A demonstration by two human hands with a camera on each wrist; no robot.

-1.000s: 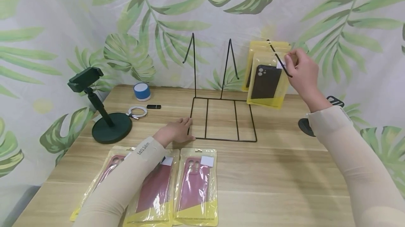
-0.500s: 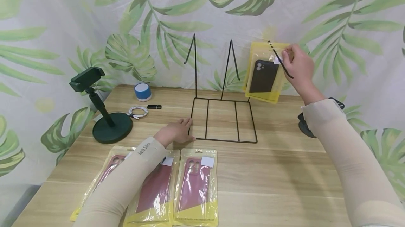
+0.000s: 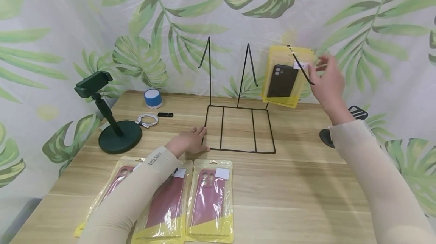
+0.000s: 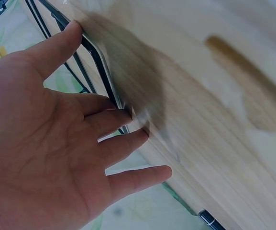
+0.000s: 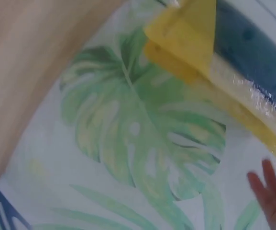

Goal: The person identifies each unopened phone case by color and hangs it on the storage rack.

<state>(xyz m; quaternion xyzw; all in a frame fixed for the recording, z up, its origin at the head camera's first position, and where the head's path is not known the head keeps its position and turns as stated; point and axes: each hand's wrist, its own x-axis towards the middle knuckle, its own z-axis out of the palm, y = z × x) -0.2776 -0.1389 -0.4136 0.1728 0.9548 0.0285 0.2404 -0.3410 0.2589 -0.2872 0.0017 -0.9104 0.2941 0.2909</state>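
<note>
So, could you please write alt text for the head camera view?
A right hand, fingers open, hovers beside yellow packets of black phone cases hanging on a black wire rack. The left hand rests flat on the wooden table at the rack's base, near three packaged red cases.

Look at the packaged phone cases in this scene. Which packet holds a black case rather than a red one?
The packet hanging on the rack's right hook, beside the right hand. The packets lying flat on the table hold red cases.
</note>
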